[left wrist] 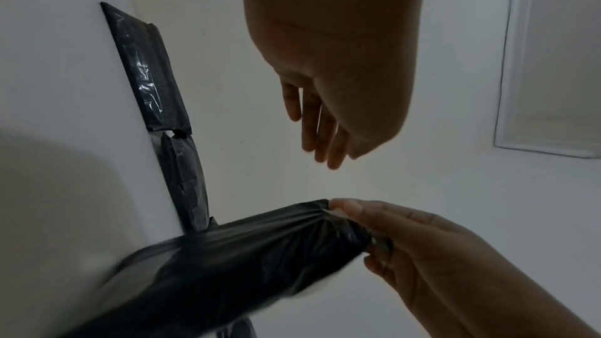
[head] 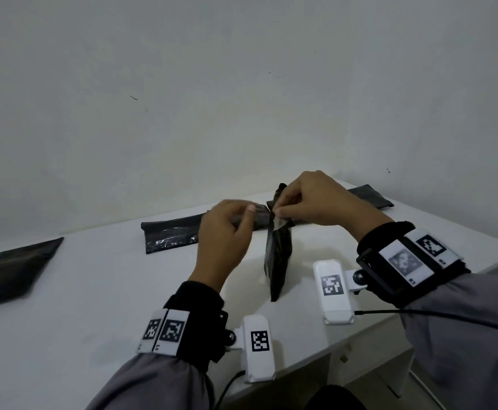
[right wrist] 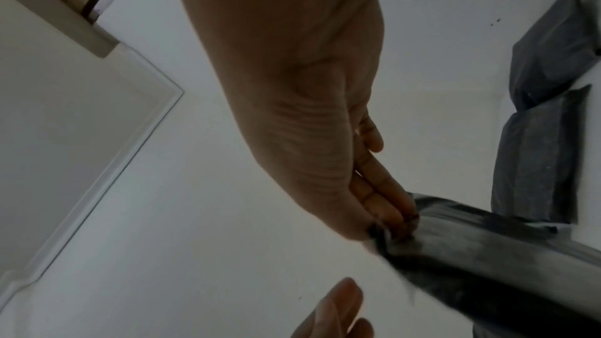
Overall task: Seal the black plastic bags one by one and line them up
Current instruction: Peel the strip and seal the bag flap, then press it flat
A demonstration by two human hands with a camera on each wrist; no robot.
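My right hand (head: 277, 210) pinches the top edge of a black plastic bag (head: 279, 255), which hangs upright with its lower corner near the white table (head: 94, 291). In the right wrist view, the fingers (right wrist: 390, 204) clamp the bag's crumpled mouth (right wrist: 419, 228). My left hand (head: 242, 220) hovers just left of the bag's top; in the left wrist view its fingers (left wrist: 322, 148) are straight and hold nothing. Behind them, black bags (head: 171, 235) lie end to end along the table's back edge, up to the right-most bag (head: 372, 196).
Another black bag (head: 11, 270) lies flat at the far left of the table. The wall (head: 242, 84) rises right behind the table. The table's front right edge (head: 390, 329) drops off over white drawers.
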